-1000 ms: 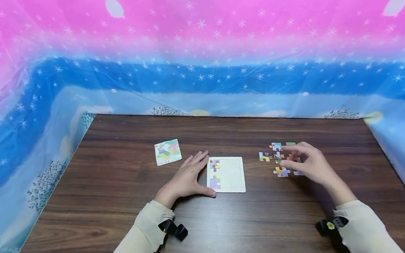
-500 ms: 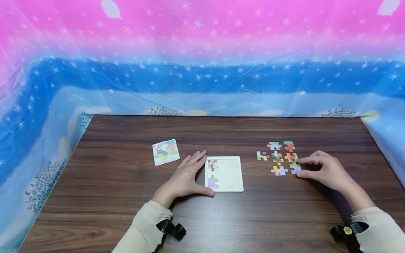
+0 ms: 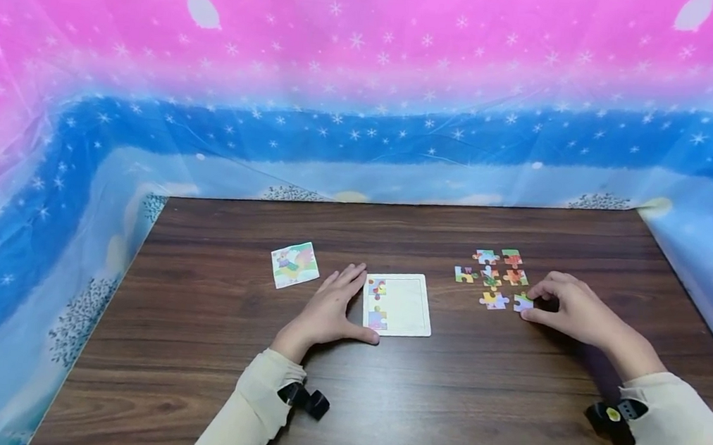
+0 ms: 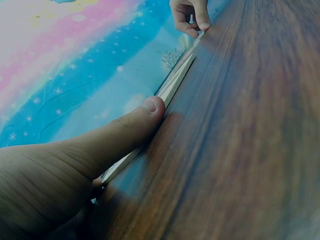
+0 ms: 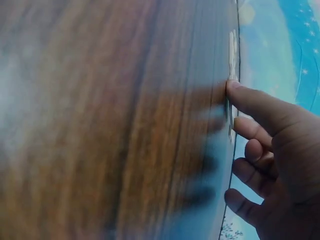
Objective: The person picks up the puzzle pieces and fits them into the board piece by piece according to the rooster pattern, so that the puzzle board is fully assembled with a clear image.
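In the head view my left hand [image 3: 326, 315] lies with straight, spread fingers at the left side of a white puzzle tray [image 3: 409, 308]. Its thumb touches the tray's near edge, which also shows in the left wrist view as a thin pale edge [image 4: 172, 92]. Two pieces sit along the tray's left side: a red-and-blue piece [image 3: 377, 288] above and a purple piece [image 3: 378, 318] below. To the right, my right hand [image 3: 581, 309] pinches a purple-and-green puzzle piece [image 3: 522, 304] between thumb and index finger, close over the table. In the right wrist view its other fingers are loosely bent.
Several loose puzzle pieces [image 3: 490, 278] lie grouped just left of the right hand. A square picture card [image 3: 295, 265] rests left of the tray. The dark wood table [image 3: 417, 404] ends at a pink and blue cloth backdrop [image 3: 367, 103].
My right hand has moved from above the loose pieces to their right side and taken hold of the purple-and-green puzzle piece, shifting it slightly toward me. The left hand stays at the tray.
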`<state>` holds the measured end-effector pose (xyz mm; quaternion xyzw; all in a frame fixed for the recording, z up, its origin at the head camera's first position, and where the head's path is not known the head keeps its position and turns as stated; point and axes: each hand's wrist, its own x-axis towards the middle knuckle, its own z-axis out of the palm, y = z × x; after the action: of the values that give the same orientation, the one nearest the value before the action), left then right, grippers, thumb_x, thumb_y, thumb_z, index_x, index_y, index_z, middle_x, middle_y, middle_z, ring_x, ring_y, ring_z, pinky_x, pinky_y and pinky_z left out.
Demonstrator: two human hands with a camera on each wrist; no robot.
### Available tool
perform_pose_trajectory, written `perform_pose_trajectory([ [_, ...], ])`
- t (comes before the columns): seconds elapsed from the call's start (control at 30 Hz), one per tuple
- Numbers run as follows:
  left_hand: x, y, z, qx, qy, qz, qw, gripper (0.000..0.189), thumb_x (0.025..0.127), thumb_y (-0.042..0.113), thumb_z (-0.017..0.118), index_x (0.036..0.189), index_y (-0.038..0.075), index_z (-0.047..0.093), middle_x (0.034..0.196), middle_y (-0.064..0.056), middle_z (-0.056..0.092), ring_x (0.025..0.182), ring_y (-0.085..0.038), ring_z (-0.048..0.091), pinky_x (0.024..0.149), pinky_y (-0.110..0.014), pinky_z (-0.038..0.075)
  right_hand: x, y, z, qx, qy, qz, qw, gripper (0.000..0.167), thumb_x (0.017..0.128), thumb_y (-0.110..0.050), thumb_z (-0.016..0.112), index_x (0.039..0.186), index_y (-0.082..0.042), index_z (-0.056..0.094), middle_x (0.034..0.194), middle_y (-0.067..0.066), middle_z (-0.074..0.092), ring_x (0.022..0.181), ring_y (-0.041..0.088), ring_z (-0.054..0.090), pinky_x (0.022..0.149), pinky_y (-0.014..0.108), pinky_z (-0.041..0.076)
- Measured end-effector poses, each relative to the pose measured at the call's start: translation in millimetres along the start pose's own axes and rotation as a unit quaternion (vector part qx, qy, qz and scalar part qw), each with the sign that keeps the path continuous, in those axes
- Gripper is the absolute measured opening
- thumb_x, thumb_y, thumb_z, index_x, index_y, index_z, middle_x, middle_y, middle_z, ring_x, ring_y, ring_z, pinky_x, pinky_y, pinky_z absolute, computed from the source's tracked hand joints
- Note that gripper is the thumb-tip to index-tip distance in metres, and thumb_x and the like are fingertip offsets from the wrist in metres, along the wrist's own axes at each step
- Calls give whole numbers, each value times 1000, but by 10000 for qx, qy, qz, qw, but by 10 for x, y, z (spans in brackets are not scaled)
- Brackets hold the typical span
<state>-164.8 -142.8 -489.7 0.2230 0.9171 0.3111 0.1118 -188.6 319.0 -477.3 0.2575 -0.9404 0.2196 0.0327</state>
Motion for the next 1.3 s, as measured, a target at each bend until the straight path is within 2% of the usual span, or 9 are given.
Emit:
perform_pose_trajectory([
  [0.13,10,-3,-20,-3,-19,27,10000,123,77,55,92,167,4,25,176,-7,18,163,-23,9,132,-44,4,42,-86,33,3,240,-38,9997,22,84,-23,93,98,-13,80,92,-5,63,75,9,50,62,29,45],
  [0.27,8,-24,-24,-10,-22,17,10000,123,77,54,92,167,5,25,176,-7,18,163,-24,9,132,-45,5,210,-309,141,257,282,-298,9988,19,83,-23,93,96,-16,80,92,-6,64,76,9,54,63,29,47],
  [0.43,2,-49,-12,23,-33,-25,10000,123,78,55,92,167,5,24,176,-6,18,163,-23,8,132,-44,4,548,-750,371,540,-199,-768,9954,17,87,-28,90,96,-18,80,88,-8,62,80,11,54,70,32,47],
  [0.57,13,-42,1,12,-7,-35,10000,123,78,56,91,167,5,24,176,-6,18,163,-23,8,132,-44,4,763,-1080,513,798,-695,-895,9903,23,89,-36,88,100,-18,80,92,-10,61,85,10,54,77,35,48],
  [0.67,9,-12,-1,-32,23,-57,10000,122,78,55,92,167,5,25,176,-6,18,163,-23,9,132,-44,4,867,-1236,572,913,-967,-941,9866,28,88,-40,88,101,-18,80,94,-9,62,87,10,55,79,36,49],
  [0.8,-4,25,-2,-66,9,-59,10000,122,78,55,92,167,5,26,176,-7,19,163,-24,9,132,-45,5,906,-1313,598,881,-1088,-964,9854,23,91,-38,86,101,-18,81,93,-9,62,83,9,54,75,33,49],
  [0.97,-3,26,1,-48,-30,-48,10000,122,78,54,92,167,4,25,176,-7,18,163,-23,9,132,-45,4,931,-1354,617,790,-1017,-1116,9854,11,99,-24,78,106,-17,83,93,-11,63,79,10,53,72,32,46],
  [1.17,-3,23,-17,-78,-31,-63,9999,123,78,54,92,167,4,25,176,-6,18,163,-23,8,132,-44,5,919,-1414,616,615,-1148,-1337,9824,8,97,-22,80,104,-22,84,96,-11,64,85,10,55,74,33,44],
  [1.3,-15,11,-19,-98,-8,-81,9999,122,78,55,92,167,4,26,176,-6,18,163,-23,9,132,-44,5,880,-1420,612,595,-1169,-1386,9816,7,97,-21,80,103,-23,84,95,-12,64,83,10,53,72,31,45],
])
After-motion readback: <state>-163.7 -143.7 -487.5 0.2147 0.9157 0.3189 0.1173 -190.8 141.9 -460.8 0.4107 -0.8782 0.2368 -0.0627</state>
